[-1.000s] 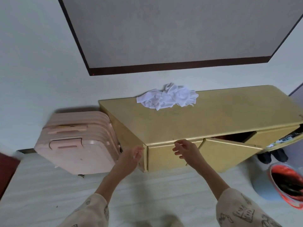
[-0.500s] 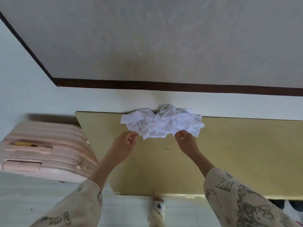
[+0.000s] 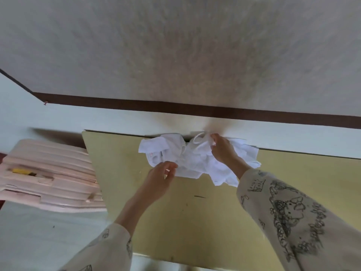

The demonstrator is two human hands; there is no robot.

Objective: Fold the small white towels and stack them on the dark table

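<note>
Because the white towels (image 3: pixel 195 161) lie crumpled against the wall on the yellow cabinet (image 3: pixel 195 222), the right hand (image 3: pixel 222 150) pinches the heap's far edge while the left hand (image 3: pixel 160 178) pinches its near edge (probably to gather it for folding).

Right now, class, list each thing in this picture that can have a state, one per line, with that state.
White towels: crumpled in a heap on the yellow cabinet top, unfolded.
Left hand: at the heap's near edge, fingers curled.
Right hand: on the heap, pinching cloth.
Pink suitcase: closed, lying beside the cabinet.
</note>
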